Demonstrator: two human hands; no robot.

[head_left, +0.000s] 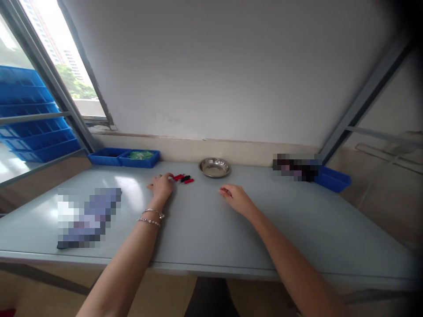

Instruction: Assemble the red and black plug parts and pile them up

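Observation:
My left hand [161, 185] rests on the grey table [205, 229], its fingers curled toward a small cluster of red and black pieces [183, 178] that lie just to its right; the fingertips touch the nearest red piece. Two bracelets circle that wrist. My right hand [235, 197] lies on the table to the right, fingers curled in a loose pinch, and something small and reddish shows at the fingertips. A shallow metal dish [214, 167] sits behind both hands near the wall.
Two blue trays [124, 157] stand at the back left, one holding green items [141, 155]. Another blue tray [332, 179] is at the back right. Stacked blue bins [29, 114] sit beyond the window frame. Blurred patches lie at left and back right.

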